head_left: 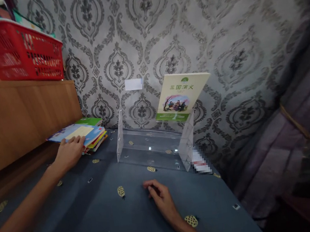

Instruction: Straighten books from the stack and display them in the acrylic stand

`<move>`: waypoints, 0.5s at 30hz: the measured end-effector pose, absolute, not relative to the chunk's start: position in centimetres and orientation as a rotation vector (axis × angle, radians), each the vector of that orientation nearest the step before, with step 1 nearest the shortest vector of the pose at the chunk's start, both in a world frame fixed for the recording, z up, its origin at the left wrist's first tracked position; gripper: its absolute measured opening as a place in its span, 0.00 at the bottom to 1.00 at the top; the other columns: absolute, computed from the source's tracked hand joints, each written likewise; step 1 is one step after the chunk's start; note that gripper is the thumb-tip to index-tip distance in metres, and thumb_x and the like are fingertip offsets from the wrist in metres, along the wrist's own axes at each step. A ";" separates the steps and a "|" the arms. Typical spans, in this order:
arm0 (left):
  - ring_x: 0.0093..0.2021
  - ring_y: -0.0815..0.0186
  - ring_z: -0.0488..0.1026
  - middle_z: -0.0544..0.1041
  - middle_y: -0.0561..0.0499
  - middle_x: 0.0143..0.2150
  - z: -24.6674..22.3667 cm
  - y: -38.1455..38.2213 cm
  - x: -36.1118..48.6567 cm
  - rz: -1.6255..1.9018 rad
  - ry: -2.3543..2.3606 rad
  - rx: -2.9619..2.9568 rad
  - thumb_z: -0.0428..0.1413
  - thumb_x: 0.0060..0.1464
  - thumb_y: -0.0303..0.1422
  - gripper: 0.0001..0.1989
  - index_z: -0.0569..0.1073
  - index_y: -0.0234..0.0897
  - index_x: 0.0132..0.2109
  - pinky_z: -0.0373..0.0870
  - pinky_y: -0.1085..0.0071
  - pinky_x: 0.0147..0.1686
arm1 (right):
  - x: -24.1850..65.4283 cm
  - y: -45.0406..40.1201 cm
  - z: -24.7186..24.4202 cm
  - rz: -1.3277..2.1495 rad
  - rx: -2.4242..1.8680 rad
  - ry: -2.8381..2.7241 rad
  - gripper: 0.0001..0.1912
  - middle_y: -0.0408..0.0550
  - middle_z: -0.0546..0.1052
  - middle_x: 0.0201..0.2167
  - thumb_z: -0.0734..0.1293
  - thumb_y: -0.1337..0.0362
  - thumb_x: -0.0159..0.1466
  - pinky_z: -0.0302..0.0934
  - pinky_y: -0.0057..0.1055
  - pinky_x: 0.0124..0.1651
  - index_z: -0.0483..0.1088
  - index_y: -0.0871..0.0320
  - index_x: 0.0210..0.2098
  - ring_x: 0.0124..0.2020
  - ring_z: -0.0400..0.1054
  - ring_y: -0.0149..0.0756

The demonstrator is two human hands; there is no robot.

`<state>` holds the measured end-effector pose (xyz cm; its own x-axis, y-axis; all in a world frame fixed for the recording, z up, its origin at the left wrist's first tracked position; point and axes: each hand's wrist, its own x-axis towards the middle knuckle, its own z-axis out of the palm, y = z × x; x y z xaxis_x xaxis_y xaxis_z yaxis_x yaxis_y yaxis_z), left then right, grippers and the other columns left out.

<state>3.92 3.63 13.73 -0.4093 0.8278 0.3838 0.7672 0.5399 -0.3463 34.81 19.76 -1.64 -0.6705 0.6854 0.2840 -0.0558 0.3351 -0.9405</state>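
Note:
On the left, my left hand [72, 148] has its fingers over the near edge of a blue book [91, 133] on top of a stack of books [97, 142]; the thumb is hidden. My right hand [161, 198] rests near the front of the table, fingers loosely curled, a gap by the thumb and nothing in it. Beyond it stands a clear acrylic rack [154, 157] with upright side panels. A cream and green book [182, 97] leans tilted at the rack's right side, its front cover facing me.
A dark blue tablecloth [139, 219] with pineapple prints covers the table. At left, a red plastic basket [43, 58] stands on a wooden cabinet [27, 113]. Patterned wallpaper [133, 32] backs the table, and a curtain [276, 161] hangs at right. A blurred white item [200, 163] lies beside the rack.

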 end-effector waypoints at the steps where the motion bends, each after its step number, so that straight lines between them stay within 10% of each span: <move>1: 0.57 0.44 0.72 0.74 0.31 0.57 13.3 3.0 4.5 0.151 -2.241 -1.285 0.42 0.63 0.26 0.21 0.70 0.27 0.59 0.64 0.45 0.55 | 34.8 19.7 -1.6 1.413 -0.561 -1.919 0.18 0.52 0.78 0.33 0.64 0.50 0.64 0.68 0.34 0.34 0.77 0.58 0.36 0.33 0.72 0.40; 15: 0.59 0.46 0.72 0.76 0.39 0.58 0.0 -3.8 19.7 0.152 -2.261 -1.568 0.49 0.60 0.25 0.22 0.74 0.38 0.59 0.72 0.52 0.53 | 34.6 19.3 -2.7 1.614 -0.506 -1.807 0.25 0.56 0.75 0.49 0.64 0.48 0.65 0.71 0.33 0.35 0.64 0.53 0.57 0.45 0.74 0.42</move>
